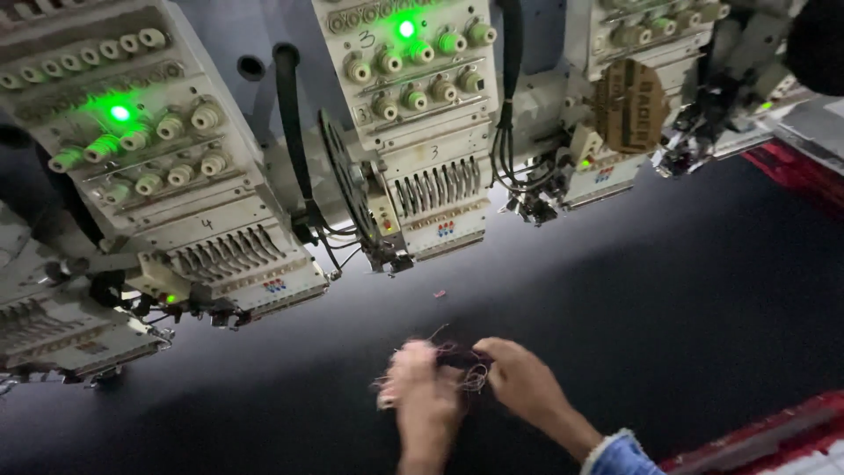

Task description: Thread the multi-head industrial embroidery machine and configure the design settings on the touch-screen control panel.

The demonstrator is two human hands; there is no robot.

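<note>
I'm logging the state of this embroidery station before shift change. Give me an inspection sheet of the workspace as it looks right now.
Surface: dark fabric spread flat under the machine heads.
Job's things: tangle of loose threads, dark red and pale, held between both hands.
Clutter: one small thread scrap lying on the fabric.
Hands: left hand and right hand both pinch the tangle; motion-blurred.
Cables: black cables hang between the heads.
Surroundings: row of embroidery heads with green lamps lit; red edge at lower right.
</note>
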